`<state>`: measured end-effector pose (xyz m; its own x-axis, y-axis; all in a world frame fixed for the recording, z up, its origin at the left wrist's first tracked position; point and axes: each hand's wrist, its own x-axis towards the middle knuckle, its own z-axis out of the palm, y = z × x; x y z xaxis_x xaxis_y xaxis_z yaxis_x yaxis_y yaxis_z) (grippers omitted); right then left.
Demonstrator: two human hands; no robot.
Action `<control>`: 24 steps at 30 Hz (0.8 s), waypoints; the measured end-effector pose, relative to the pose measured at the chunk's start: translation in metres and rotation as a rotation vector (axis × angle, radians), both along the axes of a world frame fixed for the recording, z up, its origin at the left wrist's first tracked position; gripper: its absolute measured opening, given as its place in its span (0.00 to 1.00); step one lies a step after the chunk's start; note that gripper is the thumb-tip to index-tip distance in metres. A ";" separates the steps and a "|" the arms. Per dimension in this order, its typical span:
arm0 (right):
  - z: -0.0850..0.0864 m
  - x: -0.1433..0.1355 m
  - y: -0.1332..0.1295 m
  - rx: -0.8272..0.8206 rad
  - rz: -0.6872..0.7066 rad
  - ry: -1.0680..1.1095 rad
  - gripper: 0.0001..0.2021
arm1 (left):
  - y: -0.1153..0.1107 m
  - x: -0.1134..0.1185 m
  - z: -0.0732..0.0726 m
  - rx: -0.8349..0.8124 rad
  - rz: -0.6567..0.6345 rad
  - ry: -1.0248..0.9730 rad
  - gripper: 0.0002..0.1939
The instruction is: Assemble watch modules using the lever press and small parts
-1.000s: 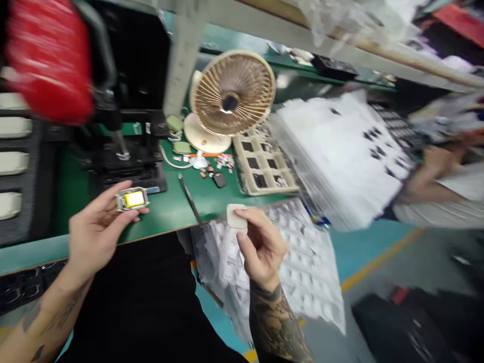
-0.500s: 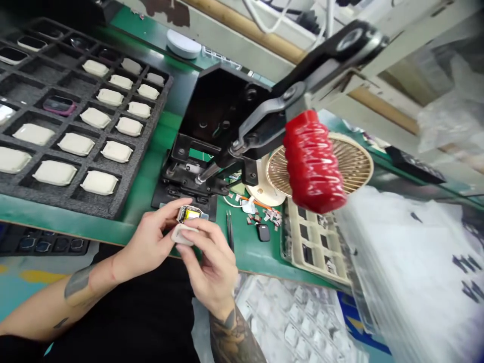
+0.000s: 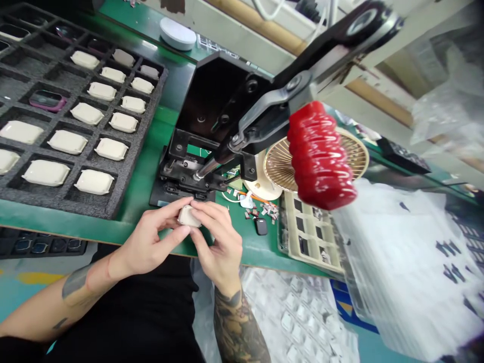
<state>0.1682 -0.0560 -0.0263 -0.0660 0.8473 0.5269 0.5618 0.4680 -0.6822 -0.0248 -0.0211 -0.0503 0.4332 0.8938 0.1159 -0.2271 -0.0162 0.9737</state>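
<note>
A small whitish smartwatch case [image 3: 187,217] is held between both hands over the green bench's front edge. My left hand [image 3: 153,242] grips it from the left with thumb and fingers. My right hand [image 3: 219,239] closes on its right side, fingertips over the top. The pale cover faces up and hides the inside. Just beyond the hands stands a black hand press [image 3: 223,96], its red ribbed handle [image 3: 321,156] raised at the right.
At left lies a dark foam tray [image 3: 109,207] of whitish cases. A fan [image 3: 280,169], small scattered parts [image 3: 266,209] and a black square piece [image 3: 260,226] lie right of the press. Beyond are a compartment tray [image 3: 312,257] and plastic bags [image 3: 397,262].
The pale cover, earlier apart from the open case with its yellow part showing, now lies over it. Both hands have come together around it.
</note>
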 end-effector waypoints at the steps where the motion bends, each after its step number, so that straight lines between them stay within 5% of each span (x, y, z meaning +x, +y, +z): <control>1: -0.001 -0.002 -0.001 -0.009 -0.004 0.007 0.22 | 0.001 0.000 0.000 -0.017 0.016 -0.006 0.27; 5: -0.007 -0.005 -0.007 -0.081 -0.098 0.149 0.24 | 0.002 0.002 0.005 -0.051 0.066 -0.026 0.21; 9: -0.009 -0.005 -0.007 -0.164 -0.066 0.281 0.12 | 0.003 0.002 0.010 -0.059 0.047 -0.046 0.19; 18: -0.006 -0.013 -0.007 -0.126 -0.083 0.328 0.06 | 0.004 0.000 0.010 -0.036 0.052 -0.020 0.13; 24: -0.008 -0.017 -0.007 -0.055 -0.080 0.326 0.07 | 0.000 -0.002 0.010 0.193 0.161 0.068 0.14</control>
